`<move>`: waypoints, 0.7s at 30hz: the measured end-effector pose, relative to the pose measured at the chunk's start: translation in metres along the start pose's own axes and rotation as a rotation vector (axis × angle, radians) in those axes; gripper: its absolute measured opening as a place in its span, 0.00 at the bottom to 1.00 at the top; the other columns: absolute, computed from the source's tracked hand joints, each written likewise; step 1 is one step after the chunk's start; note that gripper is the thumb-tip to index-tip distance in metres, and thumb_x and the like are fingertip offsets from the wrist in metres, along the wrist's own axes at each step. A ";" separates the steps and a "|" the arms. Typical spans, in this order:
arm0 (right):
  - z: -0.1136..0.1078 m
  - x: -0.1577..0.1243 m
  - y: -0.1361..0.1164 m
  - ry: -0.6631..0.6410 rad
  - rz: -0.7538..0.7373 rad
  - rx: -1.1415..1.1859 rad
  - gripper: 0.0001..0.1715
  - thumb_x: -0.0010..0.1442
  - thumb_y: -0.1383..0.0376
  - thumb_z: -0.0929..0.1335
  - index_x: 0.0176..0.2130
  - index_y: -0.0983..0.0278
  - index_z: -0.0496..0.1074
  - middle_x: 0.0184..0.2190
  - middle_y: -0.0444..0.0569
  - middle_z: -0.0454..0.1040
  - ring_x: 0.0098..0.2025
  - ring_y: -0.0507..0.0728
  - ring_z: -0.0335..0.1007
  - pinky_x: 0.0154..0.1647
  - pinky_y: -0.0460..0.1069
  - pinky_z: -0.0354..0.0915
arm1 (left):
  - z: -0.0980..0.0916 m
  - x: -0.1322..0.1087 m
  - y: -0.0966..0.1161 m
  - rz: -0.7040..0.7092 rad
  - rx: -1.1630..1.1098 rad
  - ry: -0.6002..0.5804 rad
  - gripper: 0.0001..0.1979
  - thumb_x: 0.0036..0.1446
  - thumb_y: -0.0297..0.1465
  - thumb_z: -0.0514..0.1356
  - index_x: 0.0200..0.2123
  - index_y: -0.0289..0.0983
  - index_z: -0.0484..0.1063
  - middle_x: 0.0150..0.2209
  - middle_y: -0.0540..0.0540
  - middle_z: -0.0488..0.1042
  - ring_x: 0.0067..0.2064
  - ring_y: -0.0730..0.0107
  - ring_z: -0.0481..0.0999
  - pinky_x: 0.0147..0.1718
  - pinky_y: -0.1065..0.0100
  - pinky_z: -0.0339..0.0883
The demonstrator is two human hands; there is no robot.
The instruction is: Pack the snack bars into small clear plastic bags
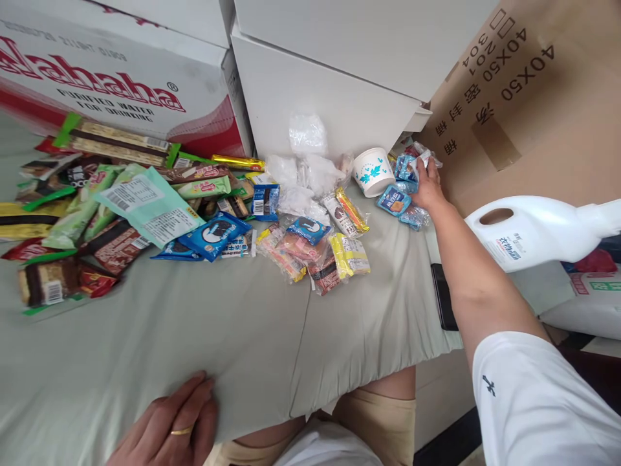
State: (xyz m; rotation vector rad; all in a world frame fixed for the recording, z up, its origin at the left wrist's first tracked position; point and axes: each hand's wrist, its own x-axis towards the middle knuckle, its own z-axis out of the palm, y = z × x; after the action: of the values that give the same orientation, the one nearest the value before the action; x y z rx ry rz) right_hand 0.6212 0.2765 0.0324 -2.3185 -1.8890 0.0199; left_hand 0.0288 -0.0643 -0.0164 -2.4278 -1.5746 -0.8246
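Note:
My right hand (427,184) reaches far out to the right end of the table, its fingers closed on a small clear-and-blue snack packet (421,157). More blue packets (394,200) lie just left of it, beside a white paper cup (372,171) with blue leaves. My left hand (169,427) rests flat and open on the grey-green cloth (204,330) at the near edge, a gold ring on one finger. A heap of wrapped snacks (145,207) spreads across the cloth's far left and middle.
A red-and-white water carton (97,71) and white cabinets (339,84) stand behind the snacks. A brown cardboard box (524,97) leans at the right. A white jug (533,230) lies beyond my right arm, a black phone (442,298) under it.

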 end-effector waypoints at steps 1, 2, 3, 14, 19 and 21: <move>-0.002 -0.004 -0.001 0.009 0.011 0.008 0.65 0.54 0.55 0.75 0.76 0.61 0.40 0.77 0.59 0.28 0.77 0.74 0.27 0.74 0.70 0.40 | 0.000 0.001 0.000 0.007 0.003 0.005 0.11 0.60 0.21 0.64 0.45 0.38 0.75 0.39 0.45 0.83 0.33 0.65 0.80 0.35 0.63 0.70; -0.004 -0.009 -0.003 0.028 0.024 0.018 0.62 0.55 0.55 0.75 0.76 0.62 0.42 0.77 0.59 0.29 0.77 0.73 0.29 0.74 0.70 0.41 | 0.000 0.002 0.001 0.011 0.007 0.012 0.11 0.60 0.21 0.64 0.45 0.38 0.75 0.39 0.45 0.83 0.32 0.65 0.80 0.35 0.63 0.70; -0.005 -0.018 -0.005 0.057 0.043 0.030 0.59 0.56 0.56 0.73 0.75 0.62 0.44 0.77 0.58 0.31 0.77 0.72 0.31 0.74 0.68 0.43 | 0.000 0.003 0.001 0.014 0.011 0.019 0.11 0.60 0.21 0.64 0.45 0.37 0.75 0.39 0.45 0.83 0.32 0.65 0.79 0.36 0.64 0.70; 0.053 -0.135 -0.055 0.264 0.437 0.146 0.63 0.58 0.35 0.63 0.71 0.75 0.44 0.66 0.79 0.56 0.69 0.82 0.53 0.65 0.74 0.54 | 0.002 -0.002 -0.003 0.027 0.006 0.023 0.10 0.59 0.22 0.65 0.44 0.38 0.76 0.39 0.47 0.84 0.31 0.68 0.79 0.35 0.64 0.71; 0.070 -0.086 -0.065 0.203 0.559 0.146 0.72 0.53 0.31 0.65 0.72 0.79 0.40 0.71 0.81 0.46 0.74 0.81 0.38 0.71 0.72 0.41 | 0.002 -0.002 -0.003 0.021 0.006 0.017 0.12 0.58 0.21 0.65 0.44 0.38 0.76 0.38 0.47 0.84 0.31 0.67 0.80 0.35 0.64 0.70; 0.070 -0.071 -0.058 0.191 0.517 0.128 0.70 0.55 0.31 0.64 0.71 0.79 0.43 0.71 0.81 0.47 0.74 0.79 0.38 0.72 0.72 0.39 | 0.002 -0.003 -0.004 0.025 -0.003 0.013 0.12 0.58 0.21 0.65 0.44 0.38 0.76 0.38 0.47 0.83 0.31 0.67 0.80 0.35 0.63 0.70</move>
State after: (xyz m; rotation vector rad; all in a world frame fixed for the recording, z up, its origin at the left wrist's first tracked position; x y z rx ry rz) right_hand 0.5427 0.2263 -0.0357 -2.5410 -1.1317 -0.0206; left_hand 0.0250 -0.0635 -0.0205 -2.4338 -1.5362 -0.8371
